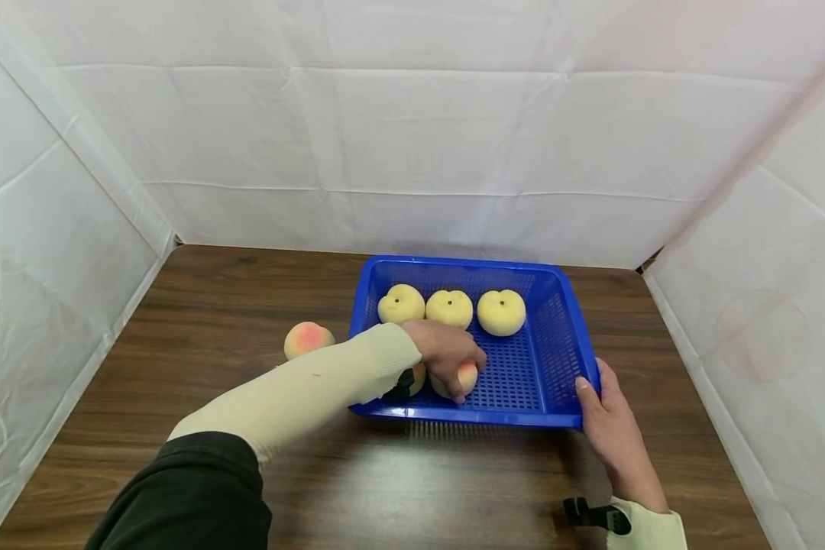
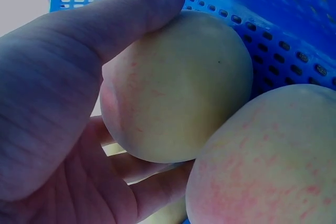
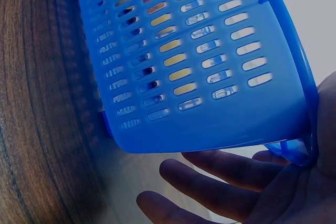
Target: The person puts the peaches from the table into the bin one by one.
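My left hand (image 1: 445,350) reaches into the blue plastic basket (image 1: 481,418) and grips a peach (image 1: 467,376) low at the front. In the left wrist view, thumb and fingers curl round that peach (image 2: 184,87), and another peach (image 2: 273,166) lies right against it. Three pale yellow peaches stand in a row along the back: one at left (image 1: 401,304), one in the middle (image 1: 450,307), one at right (image 1: 501,312). My right hand (image 1: 613,424) holds the basket's front right corner, thumb over the rim and fingers outside the wall (image 3: 210,124).
A pink-topped peach (image 1: 307,338) lies on the brown wooden table (image 1: 247,290), left of the basket and just beyond my left sleeve (image 1: 316,378). White sheeting (image 1: 412,137) closes off the back and both sides. A black strap (image 1: 594,516) sits at my right wrist.
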The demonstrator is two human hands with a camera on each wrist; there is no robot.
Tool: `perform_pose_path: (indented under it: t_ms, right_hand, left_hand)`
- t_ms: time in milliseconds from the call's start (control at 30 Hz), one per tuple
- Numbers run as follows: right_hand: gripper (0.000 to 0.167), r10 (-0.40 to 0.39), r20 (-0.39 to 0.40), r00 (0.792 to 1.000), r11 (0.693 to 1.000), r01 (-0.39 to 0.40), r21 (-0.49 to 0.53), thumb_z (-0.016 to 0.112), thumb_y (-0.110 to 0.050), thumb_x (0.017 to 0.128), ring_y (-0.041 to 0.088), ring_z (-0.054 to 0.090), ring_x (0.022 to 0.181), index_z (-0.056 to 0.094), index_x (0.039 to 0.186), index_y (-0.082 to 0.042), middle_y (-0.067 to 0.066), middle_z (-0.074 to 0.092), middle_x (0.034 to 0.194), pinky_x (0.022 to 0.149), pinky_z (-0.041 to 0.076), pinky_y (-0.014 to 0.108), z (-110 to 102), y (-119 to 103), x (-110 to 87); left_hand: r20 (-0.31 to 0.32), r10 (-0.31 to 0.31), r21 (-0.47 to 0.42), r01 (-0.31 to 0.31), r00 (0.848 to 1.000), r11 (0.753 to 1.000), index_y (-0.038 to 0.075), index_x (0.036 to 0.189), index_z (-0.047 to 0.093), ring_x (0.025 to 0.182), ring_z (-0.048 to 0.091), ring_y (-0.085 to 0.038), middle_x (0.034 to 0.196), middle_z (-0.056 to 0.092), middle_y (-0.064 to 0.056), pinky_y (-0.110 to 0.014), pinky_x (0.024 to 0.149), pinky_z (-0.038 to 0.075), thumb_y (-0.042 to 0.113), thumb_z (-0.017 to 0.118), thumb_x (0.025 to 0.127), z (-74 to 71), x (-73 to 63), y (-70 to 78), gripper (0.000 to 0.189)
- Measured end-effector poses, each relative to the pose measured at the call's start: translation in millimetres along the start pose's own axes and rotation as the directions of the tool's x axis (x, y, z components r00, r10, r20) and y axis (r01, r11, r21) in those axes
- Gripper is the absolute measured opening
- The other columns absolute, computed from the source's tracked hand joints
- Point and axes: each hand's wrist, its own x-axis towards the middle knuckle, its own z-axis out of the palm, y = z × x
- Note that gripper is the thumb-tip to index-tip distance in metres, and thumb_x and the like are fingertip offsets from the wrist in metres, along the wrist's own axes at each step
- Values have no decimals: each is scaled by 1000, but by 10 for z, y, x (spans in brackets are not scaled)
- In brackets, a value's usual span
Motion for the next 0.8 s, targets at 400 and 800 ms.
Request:
perform_pose_path:
  t_ms: [400, 800]
  right_hand:
    - [66, -8, 8, 1000, 1000, 8, 10, 26, -38, 114, 46, 34, 148, -3, 168, -15, 27, 22, 169, 120, 26, 73, 0, -2, -8]
    - [68, -7, 17, 1000, 1000, 6, 19, 27, -40, 114, 47, 32, 150, -4, 168, -14, 26, 19, 170, 120, 25, 73, -4, 8, 2]
  left_hand:
    - [21, -41, 0, 41, 999, 999, 29, 149, 55, 120, 60, -13, 138, 64, 4, -33, 97, 53, 51, 77, 91, -2, -2, 21, 66]
    - [16, -45, -14, 45, 999, 999, 28, 154, 50, 132, 59, -16, 148, 60, 1, -35, 106, 51, 49, 75, 93, -71, -64, 91, 69]
